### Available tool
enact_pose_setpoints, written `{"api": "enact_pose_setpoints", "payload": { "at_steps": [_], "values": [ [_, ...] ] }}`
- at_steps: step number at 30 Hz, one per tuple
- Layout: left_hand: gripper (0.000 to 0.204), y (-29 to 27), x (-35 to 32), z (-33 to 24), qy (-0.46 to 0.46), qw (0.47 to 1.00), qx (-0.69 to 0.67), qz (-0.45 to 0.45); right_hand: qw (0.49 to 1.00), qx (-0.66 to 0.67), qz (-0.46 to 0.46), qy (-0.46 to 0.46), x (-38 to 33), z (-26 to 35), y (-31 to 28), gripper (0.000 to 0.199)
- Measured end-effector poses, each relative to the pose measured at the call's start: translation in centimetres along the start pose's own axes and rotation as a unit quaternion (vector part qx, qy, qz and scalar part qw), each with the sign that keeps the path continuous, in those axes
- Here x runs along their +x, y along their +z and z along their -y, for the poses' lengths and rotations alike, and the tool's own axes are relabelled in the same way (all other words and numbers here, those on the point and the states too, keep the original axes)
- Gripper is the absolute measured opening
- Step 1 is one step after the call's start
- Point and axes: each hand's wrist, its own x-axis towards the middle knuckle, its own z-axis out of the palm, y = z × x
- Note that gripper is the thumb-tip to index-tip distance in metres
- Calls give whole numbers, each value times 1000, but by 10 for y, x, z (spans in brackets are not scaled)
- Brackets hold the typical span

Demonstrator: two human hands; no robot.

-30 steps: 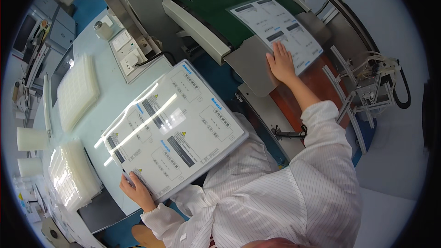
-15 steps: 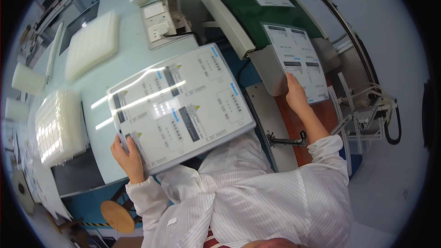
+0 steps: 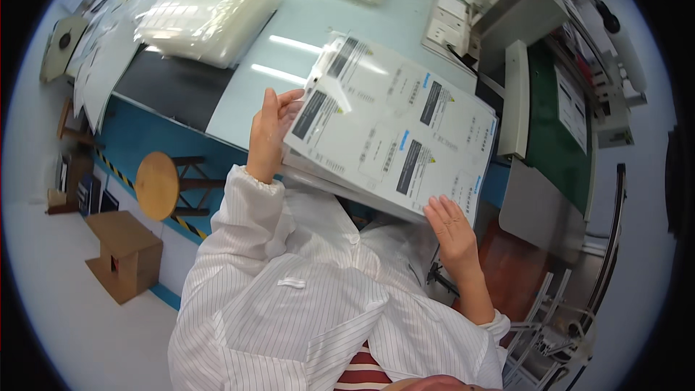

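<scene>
A printed sheet [image 3: 384, 112] with several dark blocks and blue marks lies a little askew on a thick stack of sheets [image 3: 326, 179], whose near edge shows beneath it. My left hand [image 3: 269, 130] is at the left edge of the sheet, thumb raised and fingers loosely bent beside the edge, holding nothing I can see. At the near right corner my right hand [image 3: 455, 235] has its fingers over the sheet's edge. Its thumb is hidden beneath, and the grip appears closed on the sheet.
A green conveyor belt [image 3: 544, 130] carries another printed sheet [image 3: 572, 110] at the right, ending at a grey metal plate [image 3: 543, 206]. Bagged white trays [image 3: 210, 11] sit on the table at far left. A round wooden stool [image 3: 157, 186] stands at left.
My right hand has brought the printed sheet from the conveyor's end onto the stack. My left hand has opened from the stack's corner. The view has turned left.
</scene>
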Motion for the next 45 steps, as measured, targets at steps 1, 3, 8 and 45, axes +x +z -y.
{"api": "enact_pose_setpoints", "payload": {
  "at_steps": [1, 3, 8, 45],
  "values": [
    [43, -5, 2, -5, -108, 983, -148, 27, 1000, -4, 11, -6, 1, 1, 4, 40],
    [37, -11, 2, -13, -154, 982, -113, 4, 999, -11, 30, -13, 0, 0, 8, 37],
    [32, -20, -2, -14, -35, 986, 158, 33, 998, -38, 44, 14, -5, -4, 11, 38],
    [46, 6, 28, 26, 105, 898, 419, 83, 920, -131, -139, 343, -69, -169, -6, 42]
  ]
}}
